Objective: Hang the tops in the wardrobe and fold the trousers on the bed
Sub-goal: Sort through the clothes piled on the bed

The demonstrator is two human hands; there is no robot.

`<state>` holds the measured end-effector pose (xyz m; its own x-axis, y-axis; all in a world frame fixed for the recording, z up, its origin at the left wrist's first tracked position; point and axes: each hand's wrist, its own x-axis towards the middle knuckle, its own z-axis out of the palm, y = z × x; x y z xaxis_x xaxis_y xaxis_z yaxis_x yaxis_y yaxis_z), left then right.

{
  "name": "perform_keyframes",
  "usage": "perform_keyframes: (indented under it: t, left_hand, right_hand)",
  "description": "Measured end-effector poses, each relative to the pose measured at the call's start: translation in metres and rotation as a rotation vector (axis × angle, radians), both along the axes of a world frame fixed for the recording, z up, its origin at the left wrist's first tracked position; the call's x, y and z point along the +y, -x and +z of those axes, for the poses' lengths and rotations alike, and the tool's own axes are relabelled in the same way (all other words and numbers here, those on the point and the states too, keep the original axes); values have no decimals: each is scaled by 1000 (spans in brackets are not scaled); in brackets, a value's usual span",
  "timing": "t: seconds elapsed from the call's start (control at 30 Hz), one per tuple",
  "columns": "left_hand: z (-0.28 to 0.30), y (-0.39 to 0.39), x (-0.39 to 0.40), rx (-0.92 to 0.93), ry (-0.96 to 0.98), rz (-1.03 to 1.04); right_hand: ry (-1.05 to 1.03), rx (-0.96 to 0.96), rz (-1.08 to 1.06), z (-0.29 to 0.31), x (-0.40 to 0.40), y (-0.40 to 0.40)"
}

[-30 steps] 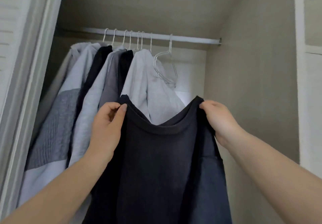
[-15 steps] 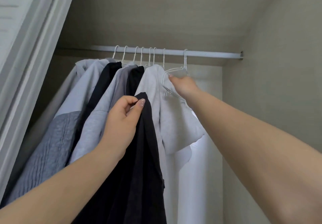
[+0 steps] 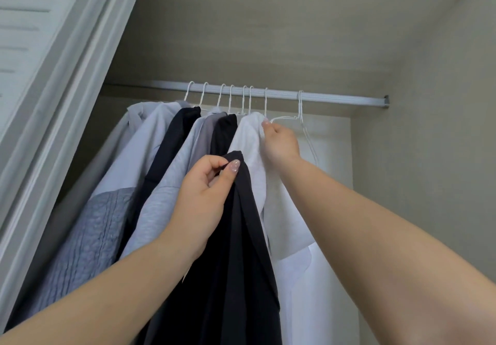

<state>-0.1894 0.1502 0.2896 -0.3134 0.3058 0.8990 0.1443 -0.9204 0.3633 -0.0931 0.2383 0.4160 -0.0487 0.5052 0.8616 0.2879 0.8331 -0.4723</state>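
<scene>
Head view, wardrobe rail [image 3: 335, 98] holding hung tops, left hand [image 3: 204, 199] fingers pinching dark top [image 3: 241, 264], right hand [image 3: 281, 140] gripping empty hanger [image 3: 308, 140]

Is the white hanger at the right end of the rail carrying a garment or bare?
Bare. The hanger is plain wire on the rail; the right hand grips it.

- Home bedroom closet is indicated: built-in wardrobe [image 3: 268, 36] with beige-lined walls and ceiling.
- White hanging rail [image 3: 335, 99] is fixed across the recess.
- 8 white wire hanger hooks are counted on it; grey, black and white tops [image 3: 166, 156] are hung.
- White louvred door [image 3: 35, 36] is seen at left.
</scene>
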Motion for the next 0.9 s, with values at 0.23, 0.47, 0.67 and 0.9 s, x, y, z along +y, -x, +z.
perform_keyframes:
  t: [0.23,0.47,0.67,0.9]
  left_hand:
    - [-5,-1,2,-5,12,-8]
    - [-6,-15,4,46,24,-29]
    - [-5,-27,10,62,24,-17]
    - [-7,-41,15,52,42,4]
  right_hand:
    - [50,178,19,-5,8,-2]
    - [70,322,136,-12,20,-26]
    - [55,237,58,-10,26,-47]
    - [4,267,-35,-19,42,-70]
